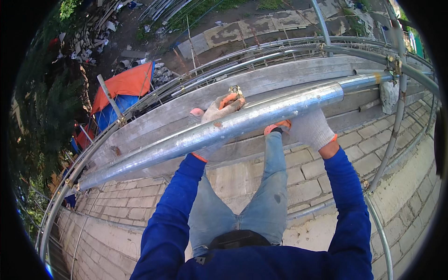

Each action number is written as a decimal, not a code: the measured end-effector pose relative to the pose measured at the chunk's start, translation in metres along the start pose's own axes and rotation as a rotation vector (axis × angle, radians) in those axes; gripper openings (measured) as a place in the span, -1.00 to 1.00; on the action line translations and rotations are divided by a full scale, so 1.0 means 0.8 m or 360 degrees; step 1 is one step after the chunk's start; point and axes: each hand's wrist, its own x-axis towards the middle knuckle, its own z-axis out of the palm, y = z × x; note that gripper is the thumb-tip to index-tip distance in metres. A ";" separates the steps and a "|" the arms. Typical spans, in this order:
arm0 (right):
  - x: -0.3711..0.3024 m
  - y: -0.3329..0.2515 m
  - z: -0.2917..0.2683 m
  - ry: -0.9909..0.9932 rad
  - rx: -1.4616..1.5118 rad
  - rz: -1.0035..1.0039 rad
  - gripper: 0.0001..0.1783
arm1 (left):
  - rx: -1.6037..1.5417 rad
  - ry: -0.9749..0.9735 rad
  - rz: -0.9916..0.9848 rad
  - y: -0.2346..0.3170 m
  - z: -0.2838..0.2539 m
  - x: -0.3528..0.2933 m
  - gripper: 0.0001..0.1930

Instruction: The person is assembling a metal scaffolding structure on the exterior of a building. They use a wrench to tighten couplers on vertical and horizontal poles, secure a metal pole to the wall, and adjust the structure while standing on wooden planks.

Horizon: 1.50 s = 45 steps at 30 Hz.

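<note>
A long galvanized steel pipe (219, 127) lies across in front of me, its near-right end stopping above my right hand. My left hand (223, 108), in a whitish glove with orange fingers, reaches under the pipe and shows on its far side. Its fingers are curled around a small metal clamp fitting (234, 89), partly hidden by the glove. From below, my gloved right hand (310, 128) grips the pipe close to that end; the pipe covers most of its fingers. A thinner pipe (366, 81) continues the line to the right, reaching an upright.
Grey planks (298, 70) run behind the pipe. Curved scaffold rails (275, 50) and a rusty upright (396, 107) surround me. Block wall (364, 144) lies beneath my legs. Far below are an orange tarp (125, 86), rubble (93, 44) and broken paving (270, 27).
</note>
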 end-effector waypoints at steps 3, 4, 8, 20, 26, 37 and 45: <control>-0.035 -0.025 0.057 -0.0283 0.0313 0.0355 -0.64 | 0.0555 -0.0085 0.0134 0.000 0.003 -0.005 -0.45; -0.048 -0.035 0.087 -0.0260 0.0703 0.0479 -0.61 | 0.0814 -0.0095 0.0135 0.003 0.005 -0.008 -0.41; -0.066 -0.115 0.243 0.0136 0.2454 0.1019 -0.52 | 0.0367 -0.0239 0.0063 0.020 0.012 -0.010 -0.32; 0.000 -0.185 0.312 0.0131 0.1988 0.0908 -0.57 | 0.0447 0.0363 -0.0349 0.053 0.052 0.001 -0.39; 0.009 0.014 0.035 -0.0205 0.0143 0.0077 -0.70 | 0.0448 0.0303 -0.0233 0.034 0.036 -0.003 -0.33; -0.063 -0.057 0.111 0.0110 0.0787 0.0611 -0.56 | 0.0624 0.0273 -0.0310 0.033 0.037 -0.003 -0.47; -0.044 -0.178 0.231 0.0473 0.2656 0.0874 -0.49 | 0.1353 0.0051 0.0502 0.028 0.028 -0.017 -0.60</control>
